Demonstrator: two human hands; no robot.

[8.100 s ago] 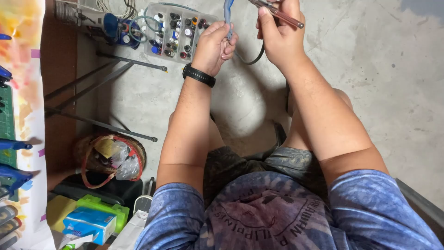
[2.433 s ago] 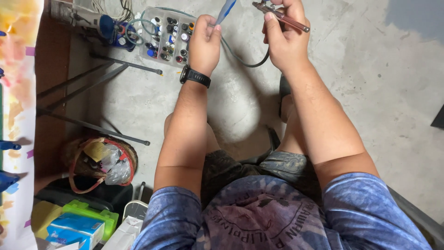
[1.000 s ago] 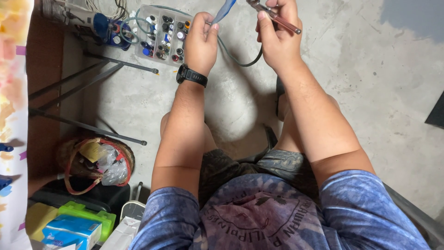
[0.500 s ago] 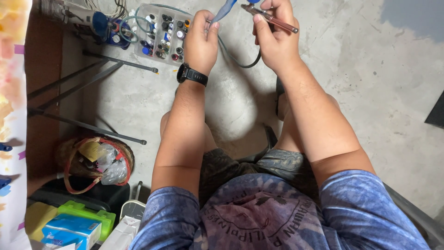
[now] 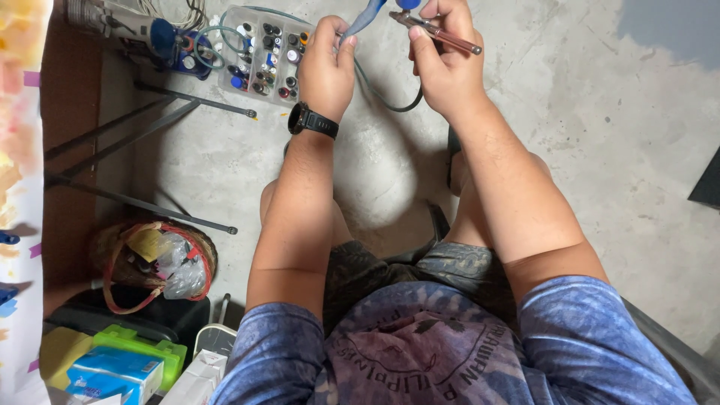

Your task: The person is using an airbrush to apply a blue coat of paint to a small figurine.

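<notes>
Seen from above, the seated person holds both hands out over the concrete floor [image 5: 600, 150], past the knees. The left hand [image 5: 328, 64], with a black wristwatch [image 5: 312, 120] on its wrist, is curled and pinches a blue tapered handle piece [image 5: 366, 16] between thumb and forefinger. The right hand [image 5: 442, 64] is closed around a slim airbrush-like metal tool [image 5: 439, 34], thumb and fingers pressing its barrel, whose thin tip points to the right. A dark-green hose [image 5: 390, 101] loops down between the two hands and trails left toward the far corner.

The tool sits at the far edge of the view, just above the right hand's knuckles; the blue piece is just beside it, and the two hands are near each other but not touching.

Several things could go wrong. The hose hangs slack near the left wrist, so a pull of either hand could snag it and jerk the tool out of a light pinch. A drop would land it on bare concrete, and the fine tip looks easy to bend. The clear compartment box of small bottles [image 5: 266, 52] lies open on the floor just left of the left hand, so a swung elbow or dragged hose might scatter them. The basket [image 5: 154, 259] and green box [image 5: 142, 349] lie well apart, near left.
</notes>
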